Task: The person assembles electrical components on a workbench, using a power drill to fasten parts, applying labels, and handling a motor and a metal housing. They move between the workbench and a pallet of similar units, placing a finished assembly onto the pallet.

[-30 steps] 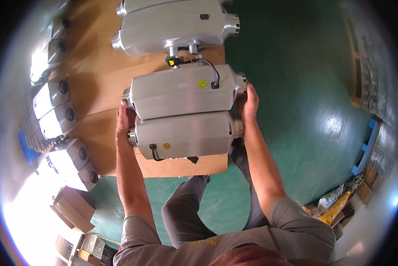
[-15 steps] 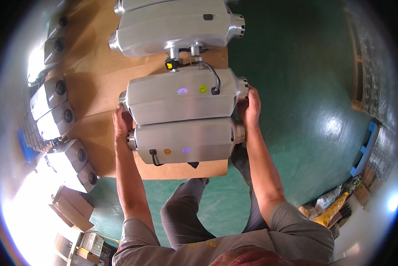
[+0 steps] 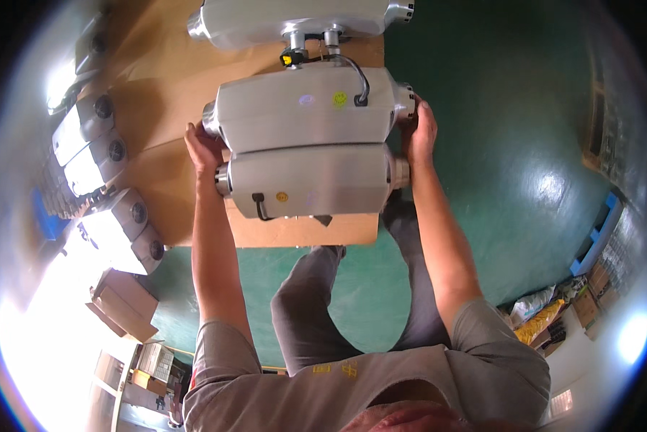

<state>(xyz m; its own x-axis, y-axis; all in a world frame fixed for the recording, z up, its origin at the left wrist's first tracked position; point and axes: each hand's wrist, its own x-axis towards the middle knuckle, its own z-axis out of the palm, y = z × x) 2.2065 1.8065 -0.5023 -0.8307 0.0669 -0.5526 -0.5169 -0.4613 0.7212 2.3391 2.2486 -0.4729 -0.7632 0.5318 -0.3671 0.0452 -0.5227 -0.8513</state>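
Casing pair (image 3: 309,129), silver, crosswise on a cardboard sheet (image 3: 302,232); long sides butt together, thin seam between; far casing (image 3: 266,115) and near casing (image 3: 316,176) both sit between the person's hands — left hand (image 3: 207,149) at the left ends, right hand (image 3: 421,137) at the right ends. Left hand is beside the far casing's left collar (image 3: 210,117), one digit up along the outside, other fingers turned inward and partly hidden; its heel is just above the near casing's left collar (image 3: 223,179); right hand is at the far casing's slotted right collar (image 3: 408,102), tips up along its outer side, rest partly hidden below the collar; near casing's right collar (image 3: 400,173) lies just inside that wrist. Fingers bent on both hands; cannot tell if clamped or only resting on the metal.

Far casing has a yellow-green round sticker (image 3: 340,99) and black cable (image 3: 364,83) arching off the top; near casing has an orange round sticker (image 3: 282,196) and short black lead (image 3: 260,207); third casing (image 3: 302,20) beyond, apart from the pair, metal stubs toward it — yellow-and-black connector (image 3: 289,59) by them. More casings (image 3: 86,129) at left; open carton (image 3: 125,306) lower left; green floor (image 3: 496,216), blue pallet (image 3: 597,237), yellow bag (image 3: 540,322) at right.
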